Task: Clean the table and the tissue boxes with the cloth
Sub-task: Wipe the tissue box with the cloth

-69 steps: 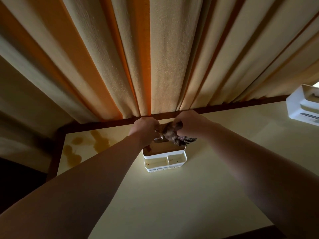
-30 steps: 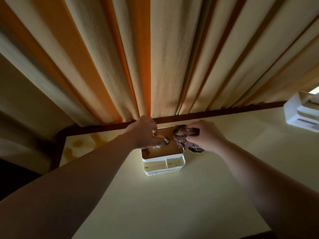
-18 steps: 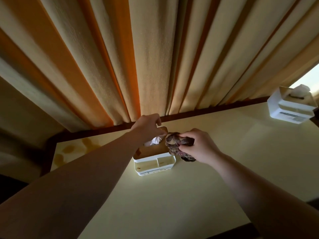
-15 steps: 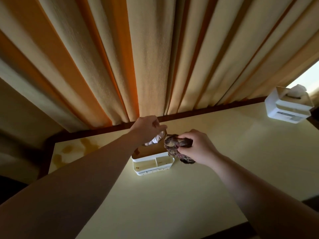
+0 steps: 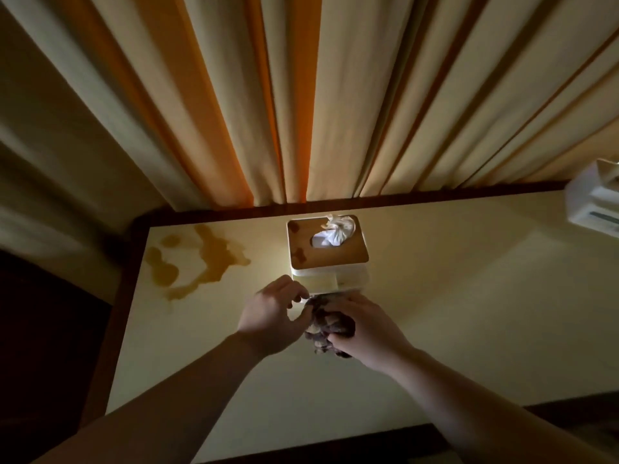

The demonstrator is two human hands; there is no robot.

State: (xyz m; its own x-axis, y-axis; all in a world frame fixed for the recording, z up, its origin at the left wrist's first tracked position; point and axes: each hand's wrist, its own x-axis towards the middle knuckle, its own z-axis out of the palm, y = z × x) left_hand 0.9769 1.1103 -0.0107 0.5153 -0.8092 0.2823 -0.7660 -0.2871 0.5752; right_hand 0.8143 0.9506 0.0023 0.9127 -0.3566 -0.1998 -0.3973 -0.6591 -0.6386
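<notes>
Both hands bunch a dark cloth (image 5: pixel 330 324) just in front of a tissue box (image 5: pixel 326 251) on the table (image 5: pixel 469 296); right hand (image 5: pixel 363 326) grips it, left hand (image 5: pixel 273 313) pinches its edge. A second tissue box (image 5: pixel 594 202) sits far right.

No text, brand, number or sign can be read here. The tissue box (image 5: pixel 327 249) with the wooden lid shows only plain surfaces and brown stains. The second tissue box (image 5: pixel 594 204) at the right edge has a dark strip on its front, but it is too blurred to say if it carries writing.
</notes>
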